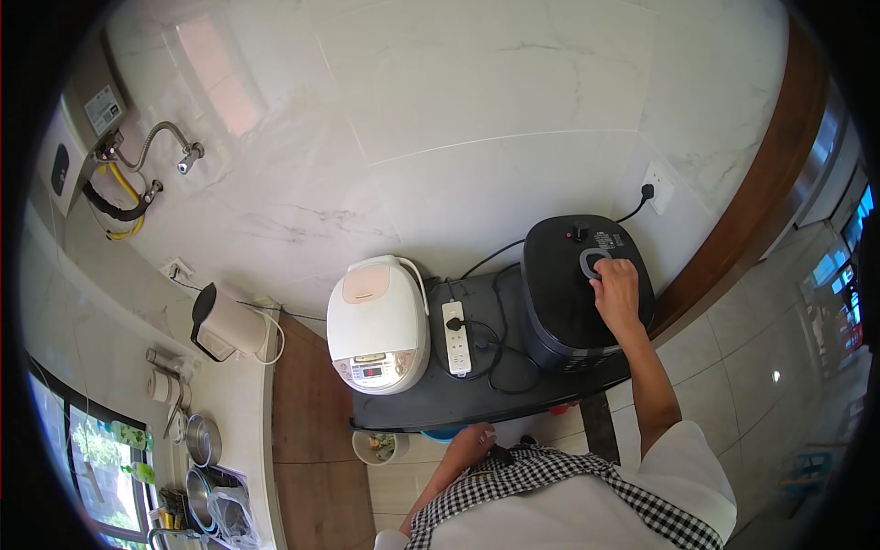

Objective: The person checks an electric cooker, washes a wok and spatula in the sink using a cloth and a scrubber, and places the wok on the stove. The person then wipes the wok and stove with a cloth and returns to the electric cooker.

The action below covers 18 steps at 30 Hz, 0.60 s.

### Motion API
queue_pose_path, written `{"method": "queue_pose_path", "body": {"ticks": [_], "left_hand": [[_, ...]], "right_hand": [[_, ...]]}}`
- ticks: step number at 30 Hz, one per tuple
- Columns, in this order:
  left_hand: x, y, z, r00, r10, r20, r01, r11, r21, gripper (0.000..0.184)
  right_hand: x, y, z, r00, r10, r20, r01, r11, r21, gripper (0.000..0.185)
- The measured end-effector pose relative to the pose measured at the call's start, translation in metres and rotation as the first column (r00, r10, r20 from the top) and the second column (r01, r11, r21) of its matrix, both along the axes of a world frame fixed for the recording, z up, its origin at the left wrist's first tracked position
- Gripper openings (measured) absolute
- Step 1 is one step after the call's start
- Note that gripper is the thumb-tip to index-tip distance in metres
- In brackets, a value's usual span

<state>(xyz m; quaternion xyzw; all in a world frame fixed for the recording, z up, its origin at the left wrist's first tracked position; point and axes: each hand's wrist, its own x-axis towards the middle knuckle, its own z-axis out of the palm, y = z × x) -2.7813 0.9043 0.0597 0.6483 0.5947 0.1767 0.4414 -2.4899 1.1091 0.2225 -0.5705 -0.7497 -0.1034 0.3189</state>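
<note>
My right hand [618, 291] is on top of a large black electric cooker [573, 302]. Its fingers are closed on the round knob [594, 263] with a grey ring on the lid. A smaller dial [581, 233] and a red light sit behind the knob. My left hand [470, 445] is held low before my checked apron [559, 463], by the table's front edge. Its fingers are curled in, and a small dark thing shows beside them; what they hold, if anything, is not clear. To the left of the black cooker stands a white rice cooker [376, 316], its lid down.
A white power strip [456, 339] with a black plug and looping cords lies on the black table [403, 411] between the cookers. A kettle [229, 321] stands on the left counter. Below are a white bin [365, 449] and a blue basin [442, 434]. Pots fill the sink area.
</note>
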Motion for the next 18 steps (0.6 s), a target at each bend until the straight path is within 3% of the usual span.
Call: {"method": "queue_pose_path", "body": {"ticks": [18], "left_hand": [[-0.0001,0.0035,0.0023,1.0,0.018,-0.007,-0.018,1.0,0.017,0.027]], "right_hand": [[-0.0008,-0.0012,-0.0001,1.0,-0.004,-0.004,0.004,1.0,0.011,0.025]]}}
